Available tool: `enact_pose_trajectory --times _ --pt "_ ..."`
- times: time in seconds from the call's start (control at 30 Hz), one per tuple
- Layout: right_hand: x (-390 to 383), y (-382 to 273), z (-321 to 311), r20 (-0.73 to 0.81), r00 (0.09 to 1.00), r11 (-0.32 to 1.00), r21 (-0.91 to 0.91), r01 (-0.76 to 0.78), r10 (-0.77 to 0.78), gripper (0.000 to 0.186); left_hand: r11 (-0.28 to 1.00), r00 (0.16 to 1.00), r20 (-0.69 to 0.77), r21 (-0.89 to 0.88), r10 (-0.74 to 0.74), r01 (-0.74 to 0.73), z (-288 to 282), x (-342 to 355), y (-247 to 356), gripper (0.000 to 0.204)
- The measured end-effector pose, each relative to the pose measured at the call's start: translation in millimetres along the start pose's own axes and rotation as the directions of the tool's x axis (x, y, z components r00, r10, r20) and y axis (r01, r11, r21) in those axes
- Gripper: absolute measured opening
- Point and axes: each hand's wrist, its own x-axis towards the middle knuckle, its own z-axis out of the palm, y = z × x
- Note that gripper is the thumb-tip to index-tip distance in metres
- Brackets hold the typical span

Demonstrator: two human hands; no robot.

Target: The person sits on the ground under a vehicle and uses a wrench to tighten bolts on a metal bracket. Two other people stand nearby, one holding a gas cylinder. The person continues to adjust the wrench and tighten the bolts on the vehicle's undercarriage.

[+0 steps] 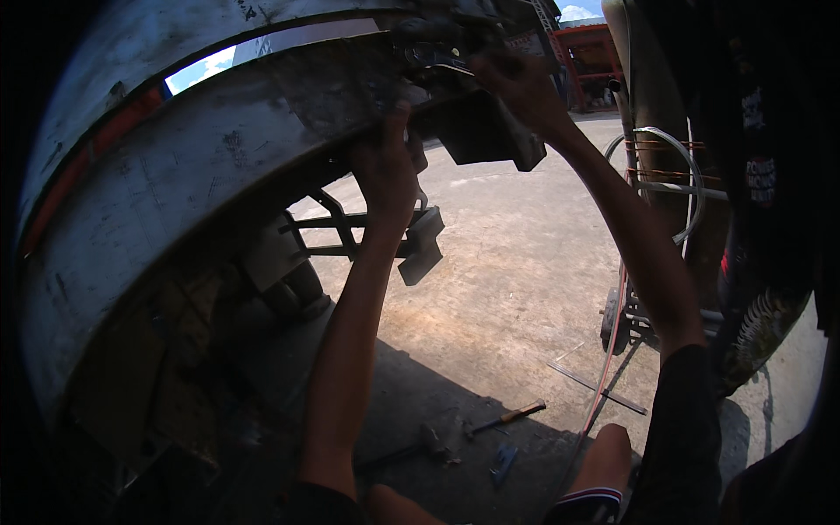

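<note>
On the concrete floor (525, 262) at six o'clock, close by: a hammer (507, 418) with a pale handle, a second, darker hammer (411, 448) and a small blue tool (503, 462), all well apart from the work. Farther up, both forearms raised. Left hand (389, 166) at about eleven o'clock, fingers curled shut over the lower edge of a curved grey metal fender (201, 166). Right hand (522, 87) at twelve o'clock, pressed against a dark bracket (481, 131) hanging under that edge; fingers bent around something dark and small, too shadowed to identify or to tell how tightly closed.

Best handled by bracing the fender firmly with the left hand, keeping the right wrist in line with the bracket, and working slowly, since deep shadow hides the joint.

In the way: a black frame with a mud flap (420, 249) just below the left wrist. At three o'clock, looped hoses (678, 184) on a cart. Farthest off, red machinery (591, 61).
</note>
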Motion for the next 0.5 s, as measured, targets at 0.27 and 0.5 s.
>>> enact_pose_trajectory --times 0.27,0.5 --pt "-47 -36 42 -0.149 0.946 0.957 0.071 -0.280 0.288 0.041 0.999 0.999 0.021 0.008 0.046 -0.046 -3 -2 -2 0.028" --pt "-70 -161 73 0.178 0.754 0.370 0.786 -0.496 0.632 0.023 0.956 0.958 -0.002 0.075 0.286 -0.285 6 -2 3 0.030"
